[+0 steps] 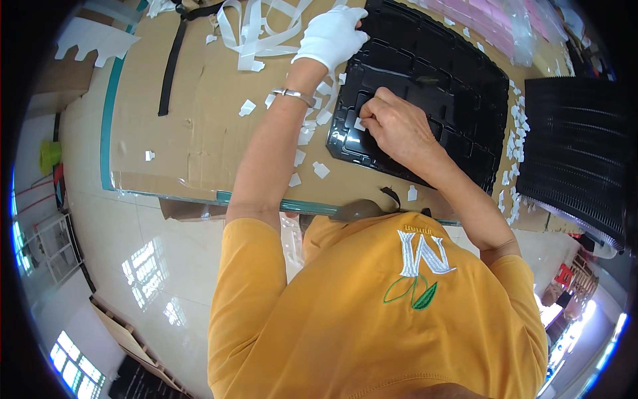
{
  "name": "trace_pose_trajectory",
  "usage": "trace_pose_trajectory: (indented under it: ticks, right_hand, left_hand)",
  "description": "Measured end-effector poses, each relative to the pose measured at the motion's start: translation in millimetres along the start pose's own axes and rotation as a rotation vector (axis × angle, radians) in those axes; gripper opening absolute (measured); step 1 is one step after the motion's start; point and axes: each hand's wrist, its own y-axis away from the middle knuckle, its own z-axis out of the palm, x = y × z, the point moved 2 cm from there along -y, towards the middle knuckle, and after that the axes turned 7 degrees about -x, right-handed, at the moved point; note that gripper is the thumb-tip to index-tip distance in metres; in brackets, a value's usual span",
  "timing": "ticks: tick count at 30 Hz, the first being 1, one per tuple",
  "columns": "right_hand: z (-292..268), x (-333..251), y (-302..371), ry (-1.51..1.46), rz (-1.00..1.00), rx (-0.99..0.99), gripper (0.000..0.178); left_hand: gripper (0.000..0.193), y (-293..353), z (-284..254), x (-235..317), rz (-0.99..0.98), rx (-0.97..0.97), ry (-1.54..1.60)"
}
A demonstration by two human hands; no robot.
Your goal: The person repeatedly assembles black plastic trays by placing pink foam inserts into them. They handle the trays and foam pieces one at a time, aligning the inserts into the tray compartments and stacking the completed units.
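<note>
A black plastic tray (425,73) with moulded compartments lies on the cardboard-covered table in front of me. My left hand (332,36), in a white glove with bare fingertips showing, is closed at the tray's far left edge. Over the tray's near left part, my bare right hand (399,126) pinches a small white piece of paper or film (359,124) between thumb and fingers. Similar small white pieces (321,170) are scattered on the cardboard along the tray's left side and near edge.
Stacked black trays (571,153) stand at the right, with more white scraps (515,143) beside them. Loose white backing strips (252,33) curl at the far left. Clear and pink plastic film (492,26) lies at the far right. A black strap (174,66) lies on the cardboard (206,133).
</note>
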Motion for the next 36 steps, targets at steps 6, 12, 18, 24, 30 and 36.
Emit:
trace_pose_trajectory:
  ticks: [6, 12, 18, 24, 30, 36]
  right_hand:
    - [-5.3, -4.1, 4.8, -0.003, -0.019, -0.010, 0.014]
    - [0.3, -7.5, 11.7, 0.160, -0.118, 0.060, 0.013]
    - [-6.7, -4.6, 4.4, -0.017, -0.022, -0.061, 0.009]
    - [-6.4, -5.5, 1.8, -0.105, 0.015, -0.115, 0.013]
    - [-8.5, -6.1, -2.3, -0.116, 0.076, -0.170, 0.013]
    - [-9.5, -2.8, -7.9, -0.051, 0.123, -0.187, 0.012]
  left_hand:
    - [0.037, 3.1, 3.7, -9.3, 0.007, 0.047, 0.103]
    - [0.037, 3.5, 5.5, -10.2, 0.006, 0.057, 0.082]
    - [0.038, 3.0, 10.1, -13.4, 0.008, 0.087, 0.111]
    - [0.037, 3.3, 8.3, -10.4, -0.012, 0.067, 0.101]
    - [0.033, 3.5, 4.8, -9.2, 0.001, 0.052, 0.094]
    - [0.031, 3.6, 9.1, -11.8, 0.011, 0.083, 0.113]
